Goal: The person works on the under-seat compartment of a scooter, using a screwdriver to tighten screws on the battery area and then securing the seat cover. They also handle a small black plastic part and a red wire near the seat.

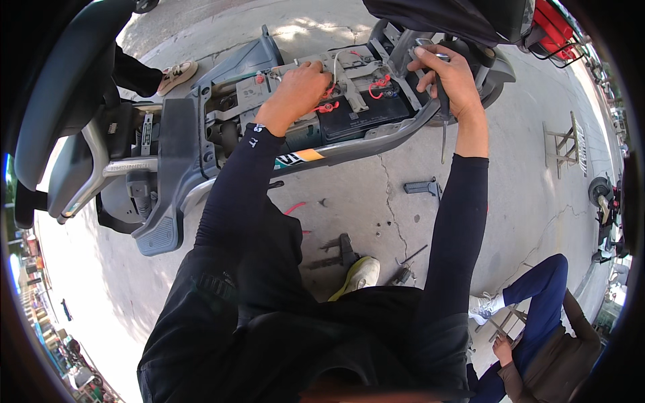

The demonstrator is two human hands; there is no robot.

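Note:
A scooter [316,156] stands before me with its battery bay uncovered. My left hand [295,93] reaches over the batteries, fingers curled down next to a red wire; what they pinch, if anything, is hidden. My right hand [457,79] is raised over the bay's right end. In it is a screwdriver [443,111], its dark handle against the palm and its thin shaft pointing down. A small silver piece [421,47] shows at the thumb and forefinger. Red-sleeved wires [381,86] cross the dark battery [366,121] between my hands.
On the cracked concrete lie a dark grey tool [420,187], a red strip [294,207], small loose nuts and a black bracket [346,250] near my shoe [363,274]. A person in blue trousers [537,289] sits at the lower right. Another person's shoe [177,77] is beyond the scooter.

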